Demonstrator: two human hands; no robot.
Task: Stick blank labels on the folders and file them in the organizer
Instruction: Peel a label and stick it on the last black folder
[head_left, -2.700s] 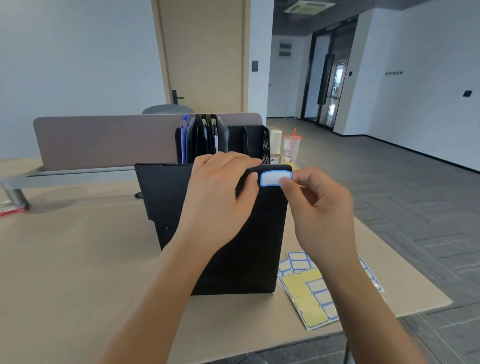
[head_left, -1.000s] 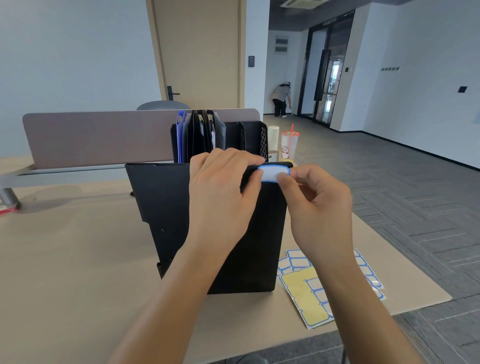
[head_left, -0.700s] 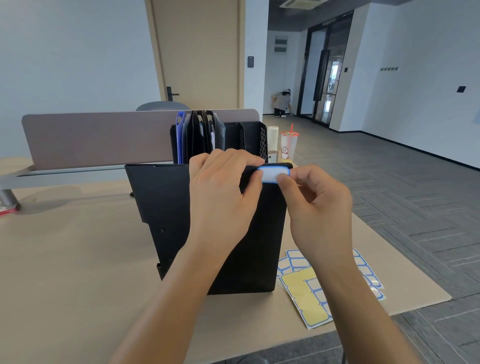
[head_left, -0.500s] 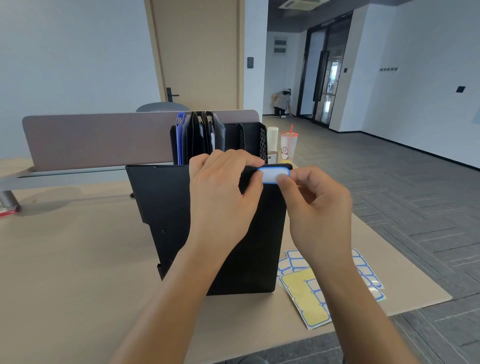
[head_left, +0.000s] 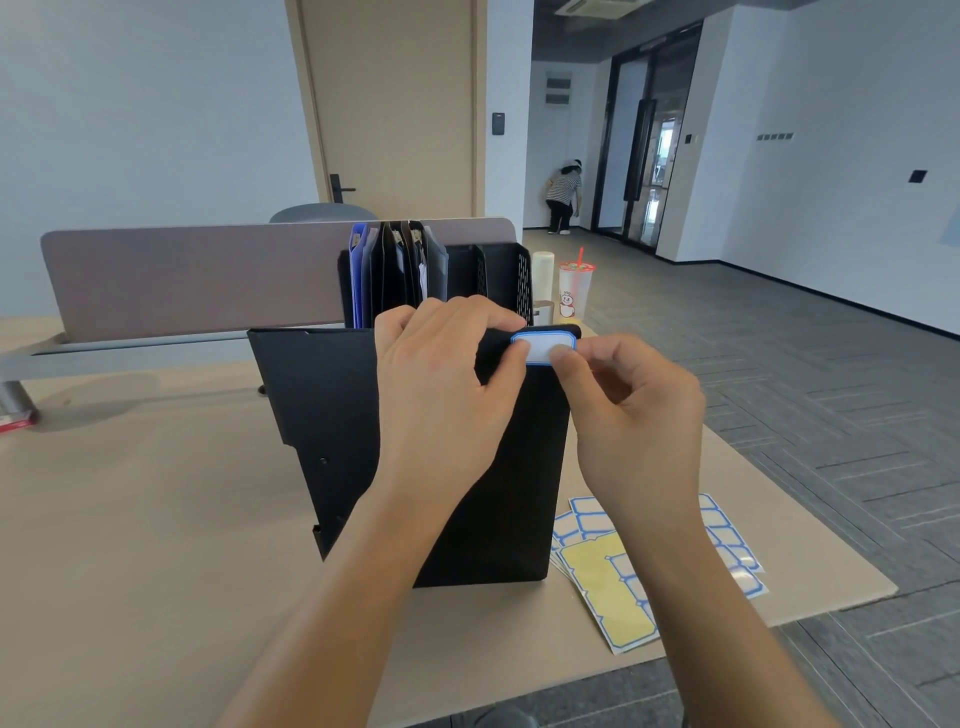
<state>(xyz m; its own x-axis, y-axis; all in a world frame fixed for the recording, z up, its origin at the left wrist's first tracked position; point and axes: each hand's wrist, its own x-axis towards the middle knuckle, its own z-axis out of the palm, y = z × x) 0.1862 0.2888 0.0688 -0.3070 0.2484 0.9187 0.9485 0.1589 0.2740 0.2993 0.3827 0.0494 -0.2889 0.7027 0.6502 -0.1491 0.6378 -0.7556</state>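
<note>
A black folder (head_left: 322, 410) stands upright on the desk in front of me. My left hand (head_left: 441, 395) grips its top edge, fingers curled over the rim and thumb on the front. A white label with a blue border (head_left: 543, 345) sits at the folder's top right corner. My right hand (head_left: 634, 415) presses its thumb on the label's lower right part, with the other fingers curled. Behind stands a black mesh organizer (head_left: 511, 275) holding blue and black folders (head_left: 395, 270) in its left slots.
Label sheets (head_left: 618, 587), partly peeled to yellow backing, lie on the desk (head_left: 135, 519) at the right, near its edge. A plastic cup with a red straw (head_left: 574, 288) stands right of the organizer. A grey divider panel (head_left: 182, 275) runs behind. A person stands far down the corridor.
The label has gone from being held at the folder's corner to lying flatter against it under both thumbs. The folder and both hands have hardly moved.
</note>
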